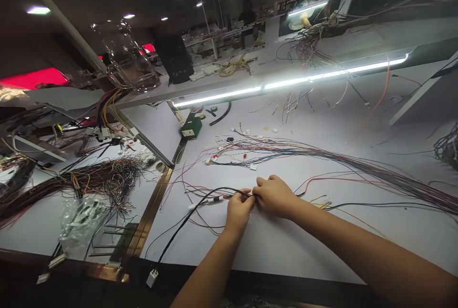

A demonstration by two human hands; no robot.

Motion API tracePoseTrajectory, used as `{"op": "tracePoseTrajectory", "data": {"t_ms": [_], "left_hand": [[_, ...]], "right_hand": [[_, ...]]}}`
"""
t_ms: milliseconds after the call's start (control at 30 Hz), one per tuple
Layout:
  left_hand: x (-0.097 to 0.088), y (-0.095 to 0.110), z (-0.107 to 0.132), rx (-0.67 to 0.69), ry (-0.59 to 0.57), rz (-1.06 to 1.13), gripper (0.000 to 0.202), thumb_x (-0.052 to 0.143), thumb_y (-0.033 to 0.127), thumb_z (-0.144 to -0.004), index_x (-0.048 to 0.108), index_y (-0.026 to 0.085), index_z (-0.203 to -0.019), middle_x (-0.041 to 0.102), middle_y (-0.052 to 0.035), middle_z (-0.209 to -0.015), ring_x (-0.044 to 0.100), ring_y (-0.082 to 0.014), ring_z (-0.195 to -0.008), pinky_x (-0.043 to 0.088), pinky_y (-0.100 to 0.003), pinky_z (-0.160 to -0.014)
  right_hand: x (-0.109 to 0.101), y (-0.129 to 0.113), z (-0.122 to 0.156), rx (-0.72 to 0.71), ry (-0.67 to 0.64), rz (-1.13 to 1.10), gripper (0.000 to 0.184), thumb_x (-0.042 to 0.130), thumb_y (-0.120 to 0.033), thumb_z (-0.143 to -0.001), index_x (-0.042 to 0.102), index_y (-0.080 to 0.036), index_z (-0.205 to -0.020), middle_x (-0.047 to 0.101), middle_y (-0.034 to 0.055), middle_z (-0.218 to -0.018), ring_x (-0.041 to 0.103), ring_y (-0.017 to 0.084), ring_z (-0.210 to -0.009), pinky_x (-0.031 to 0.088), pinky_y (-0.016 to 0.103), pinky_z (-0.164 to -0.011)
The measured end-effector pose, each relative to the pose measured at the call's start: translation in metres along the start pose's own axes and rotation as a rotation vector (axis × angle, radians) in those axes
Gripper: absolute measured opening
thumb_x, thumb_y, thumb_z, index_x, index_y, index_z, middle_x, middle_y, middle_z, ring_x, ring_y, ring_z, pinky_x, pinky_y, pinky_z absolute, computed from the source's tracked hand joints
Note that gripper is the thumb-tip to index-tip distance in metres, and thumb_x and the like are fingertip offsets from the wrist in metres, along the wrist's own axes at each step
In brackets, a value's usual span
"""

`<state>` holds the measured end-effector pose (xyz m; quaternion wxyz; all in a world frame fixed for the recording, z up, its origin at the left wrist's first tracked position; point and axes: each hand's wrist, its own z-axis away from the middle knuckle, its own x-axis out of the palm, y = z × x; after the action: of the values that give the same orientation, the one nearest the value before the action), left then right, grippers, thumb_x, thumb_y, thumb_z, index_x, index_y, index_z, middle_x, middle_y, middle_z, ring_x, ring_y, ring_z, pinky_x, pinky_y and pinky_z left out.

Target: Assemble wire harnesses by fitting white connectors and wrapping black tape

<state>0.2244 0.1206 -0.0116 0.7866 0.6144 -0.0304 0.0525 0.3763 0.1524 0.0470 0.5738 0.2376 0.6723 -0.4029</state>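
Observation:
Near the front middle of the white table, my left hand (239,208) is closed on a black cable (189,213). From there the cable curves left and down to a white connector (152,278) hanging over the table's front edge. My right hand (274,196) pinches the same dark strand close beside the left fingertips; the exact spot is hidden by the fingers. Red and black wires (322,178) run off to the right behind my right wrist. Just left of my left hand lies a wire with a black-and-white sleeve (215,199).
Behind my hands a long bundle of thin wires (332,155) stretches right, with small connectors at its left end. A green box (192,126) stands farther back. Left of a metal strip (152,207) lie a large wire bundle (89,179) and a plastic bag (80,222). A lit shelf (222,95) crosses above.

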Motion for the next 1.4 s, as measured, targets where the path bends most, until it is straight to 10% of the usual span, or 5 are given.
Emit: {"op": "tracePoseTrajectory", "data": {"t_ms": [233,533,733,900,1400], "left_hand": [[-0.008,0.001,0.002,-0.027,-0.029,-0.157,0.027,0.065,0.038,-0.076,0.070,0.012,-0.079,0.065,-0.0031,-0.068,0.058,-0.0169,-0.068,0.044,-0.028,-0.068],[-0.003,0.009,-0.009,-0.049,0.059,-0.158,0.028,0.070,0.041,-0.066,0.064,0.013,-0.066,0.059,-0.0011,-0.054,0.054,-0.0162,-0.053,0.040,-0.027,-0.052],[0.006,0.004,-0.015,-0.039,0.148,-0.143,0.034,0.072,0.029,-0.060,0.061,0.017,-0.090,0.049,0.0074,-0.049,0.049,-0.0129,-0.045,0.037,-0.024,-0.047],[0.013,0.005,-0.013,-0.100,0.225,-0.094,0.052,0.062,0.025,-0.067,0.047,0.014,-0.116,0.042,0.0113,-0.048,0.048,-0.0127,-0.040,0.036,-0.023,-0.042],[0.001,-0.002,0.001,0.019,0.073,0.029,0.067,0.051,0.078,-0.070,0.059,0.015,-0.093,0.045,0.0056,-0.049,0.043,-0.0120,-0.046,0.034,-0.025,-0.048]], "right_hand": [[0.005,0.002,-0.002,-0.037,0.011,0.022,0.024,0.050,-0.022,-0.084,0.067,-0.018,-0.068,0.062,0.0067,-0.086,0.048,0.012,-0.051,0.032,0.031,-0.056],[0.031,-0.034,0.022,-0.499,0.318,-0.143,0.015,0.045,-0.020,-0.089,0.059,-0.024,-0.089,0.061,-0.0009,-0.068,0.058,0.016,-0.073,0.045,0.029,-0.076],[0.027,0.035,0.016,-0.298,0.447,0.074,0.026,0.039,-0.011,-0.089,0.057,-0.022,-0.073,0.059,0.0010,-0.073,0.054,0.014,-0.063,0.038,0.036,-0.078],[0.022,0.085,0.027,-0.101,0.373,0.206,0.046,0.043,-0.001,-0.080,0.057,-0.027,-0.115,0.061,0.0021,-0.086,0.058,0.018,-0.076,0.036,0.039,-0.083],[0.091,-0.014,0.007,-0.047,0.641,-0.099,0.018,0.048,-0.015,-0.084,0.062,-0.027,-0.084,0.059,0.0023,-0.071,0.050,0.020,-0.066,0.034,0.034,-0.062]]}}
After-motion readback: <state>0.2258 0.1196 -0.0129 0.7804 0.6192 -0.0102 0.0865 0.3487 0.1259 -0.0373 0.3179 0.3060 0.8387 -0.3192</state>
